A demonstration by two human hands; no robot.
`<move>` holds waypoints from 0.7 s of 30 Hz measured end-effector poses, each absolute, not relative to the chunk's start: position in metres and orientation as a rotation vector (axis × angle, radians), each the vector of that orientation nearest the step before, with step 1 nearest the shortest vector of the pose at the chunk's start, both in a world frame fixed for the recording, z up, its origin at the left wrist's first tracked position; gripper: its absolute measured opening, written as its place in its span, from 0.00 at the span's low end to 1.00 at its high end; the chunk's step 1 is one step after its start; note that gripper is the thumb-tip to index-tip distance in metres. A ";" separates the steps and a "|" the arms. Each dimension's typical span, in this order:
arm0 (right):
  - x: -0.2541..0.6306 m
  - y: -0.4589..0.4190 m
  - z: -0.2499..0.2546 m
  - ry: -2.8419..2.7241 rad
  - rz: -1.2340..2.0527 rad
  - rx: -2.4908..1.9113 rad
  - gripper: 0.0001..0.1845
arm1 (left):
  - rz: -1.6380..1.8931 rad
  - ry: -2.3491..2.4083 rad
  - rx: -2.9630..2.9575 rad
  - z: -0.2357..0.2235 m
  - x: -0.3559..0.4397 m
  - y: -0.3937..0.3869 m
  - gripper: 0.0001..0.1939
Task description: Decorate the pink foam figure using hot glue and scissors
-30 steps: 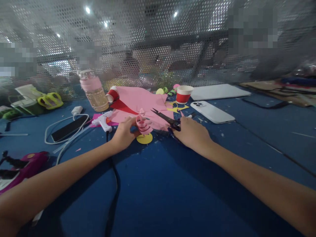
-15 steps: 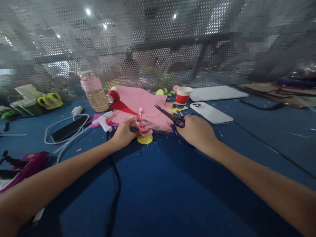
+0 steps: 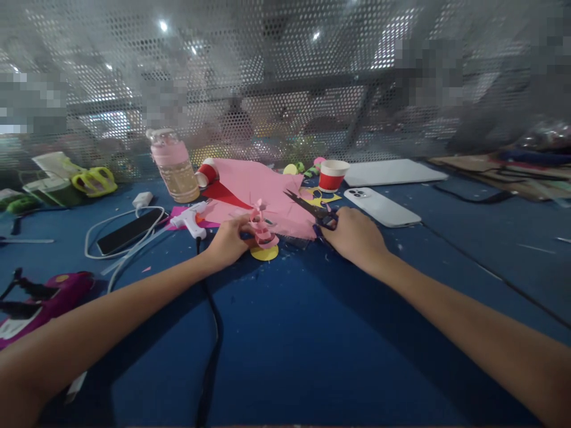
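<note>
My left hand [image 3: 229, 241] pinches a curled pink paper spiral [image 3: 263, 229] that stands over a yellow paper disc [image 3: 264, 254]. Whether spiral and disc are joined I cannot make out. The fingers of my right hand [image 3: 357, 236] are wrapped round the dark handles of a pair of scissors [image 3: 312, 209]. Its blades point up and left, a little apart from the spiral and over the pink paper sheets [image 3: 250, 181]. Part of the handles is hidden by the hand.
A white glue gun [image 3: 191, 220], a black phone [image 3: 131, 232] with a white cable and a water bottle [image 3: 173, 166] lie or stand to the left. Red-banded paper cup [image 3: 333, 176], white phone [image 3: 382, 208] and flat white slab [image 3: 395, 172] sit behind my right hand.
The whole view has shifted slightly, so things appear a little further right and lower on the left side. Both hands keep the same grips; the scissors stay beside the spiral.
</note>
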State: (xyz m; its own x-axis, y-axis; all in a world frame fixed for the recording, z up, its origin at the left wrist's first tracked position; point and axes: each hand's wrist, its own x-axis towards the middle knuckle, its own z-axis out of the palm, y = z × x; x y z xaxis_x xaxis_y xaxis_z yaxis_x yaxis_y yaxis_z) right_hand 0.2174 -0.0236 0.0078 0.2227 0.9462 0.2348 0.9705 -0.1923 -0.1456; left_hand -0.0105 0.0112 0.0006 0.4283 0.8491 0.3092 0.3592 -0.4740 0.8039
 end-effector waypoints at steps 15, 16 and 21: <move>0.219 -0.018 -0.001 -1.847 -0.015 -2.211 0.20 | 0.931 0.994 2.002 0.001 -0.010 0.010 0.13; 0.219 -0.018 -0.001 -1.849 -0.013 -2.212 0.20 | 0.931 0.990 1.999 0.001 -0.010 0.010 0.13; 0.218 -0.019 -0.001 -1.842 -0.019 -2.210 0.20 | 0.925 0.982 1.988 0.003 -0.009 0.010 0.13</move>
State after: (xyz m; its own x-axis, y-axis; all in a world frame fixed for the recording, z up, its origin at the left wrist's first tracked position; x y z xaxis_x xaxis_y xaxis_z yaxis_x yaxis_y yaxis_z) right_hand 0.2182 -0.0186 -0.0006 0.1946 0.9647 0.1775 0.9681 -0.1598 -0.1929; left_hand -0.0095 0.0096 0.0027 0.4513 0.8477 0.2787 0.3290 -0.4484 0.8311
